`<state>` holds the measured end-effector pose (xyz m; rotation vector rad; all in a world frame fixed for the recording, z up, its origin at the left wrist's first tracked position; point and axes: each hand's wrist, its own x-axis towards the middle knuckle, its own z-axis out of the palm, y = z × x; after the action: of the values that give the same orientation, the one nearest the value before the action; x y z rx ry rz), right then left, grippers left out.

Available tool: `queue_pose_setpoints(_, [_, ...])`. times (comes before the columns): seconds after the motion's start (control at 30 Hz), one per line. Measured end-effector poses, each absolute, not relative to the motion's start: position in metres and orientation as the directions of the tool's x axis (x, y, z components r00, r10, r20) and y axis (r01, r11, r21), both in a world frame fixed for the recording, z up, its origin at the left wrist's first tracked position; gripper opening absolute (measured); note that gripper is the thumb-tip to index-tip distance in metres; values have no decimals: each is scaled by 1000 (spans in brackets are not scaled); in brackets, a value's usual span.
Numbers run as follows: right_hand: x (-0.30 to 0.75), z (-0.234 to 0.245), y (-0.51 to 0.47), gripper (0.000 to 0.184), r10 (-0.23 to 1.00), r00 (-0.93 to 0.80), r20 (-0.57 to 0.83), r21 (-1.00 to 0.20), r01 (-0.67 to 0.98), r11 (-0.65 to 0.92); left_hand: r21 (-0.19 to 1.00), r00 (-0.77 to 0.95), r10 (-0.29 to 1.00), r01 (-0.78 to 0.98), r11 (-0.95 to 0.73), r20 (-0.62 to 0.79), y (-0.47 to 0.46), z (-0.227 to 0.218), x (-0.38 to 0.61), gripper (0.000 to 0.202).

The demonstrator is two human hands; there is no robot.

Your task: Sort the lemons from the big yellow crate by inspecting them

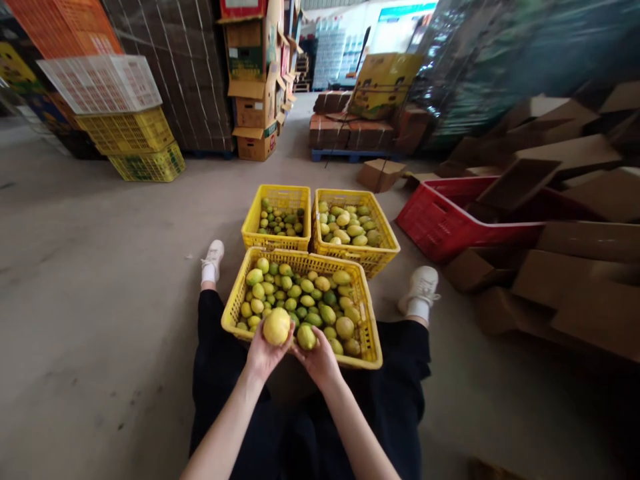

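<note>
My left hand (267,351) is closed round a large yellow lemon (277,327), held over the near edge of a yellow plastic crate (374,347). Beside it, my right hand (320,360) grips a smaller, greener lemon (307,337). The two hands are close together. Below them the near crate holds many lemons, from yellow to dark green. Behind it stand two more yellow crates: the back left crate (245,230) has small, mostly green lemons, and the back right crate (387,250) has larger, paler yellow ones.
My legs lie either side of the near crate, with white shoes (423,290) on my feet. To the right are a red crate (430,223) and a heap of cardboard boxes (585,287). Stacked crates (130,130) stand at the left; a loaded blue pallet (345,155) is behind.
</note>
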<state>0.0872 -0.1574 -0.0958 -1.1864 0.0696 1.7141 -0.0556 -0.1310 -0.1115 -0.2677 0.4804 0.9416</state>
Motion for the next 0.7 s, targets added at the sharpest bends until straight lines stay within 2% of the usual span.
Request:
queue_pose_setpoints(0.17, [81,-92,-111,29,692,-10,-722,-565,-569,-597,-152,515,621,-827,542,-591,-181,-137,-75,64])
queue_pose_setpoints(0.23, [82,-69,-64,29,752,15,-659,-645,-527,-553,-195,497,583,-842,503,-643,-197,-139,-77,64])
queue_pose_setpoints(0.3, [84,-40,-13,42,852,70,-518,-785,-435,-441,-232,500,541,-841,489,-676,-206,-138,-78,65])
queue_pose_setpoints(0.43, [87,-10,41,50,926,119,-358,-914,-248,-322,-244,507,514,-834,495,-692,-210,-131,-78,64])
queue_pose_setpoints(0.57, [92,-47,-4,39,949,83,-305,-949,63,-310,-208,505,538,-830,518,-675,-204,-132,-82,63])
queue_pose_setpoints(0.7, [112,-104,-79,27,962,120,-244,-865,422,-272,-144,480,541,-824,548,-691,-202,-138,-85,66])
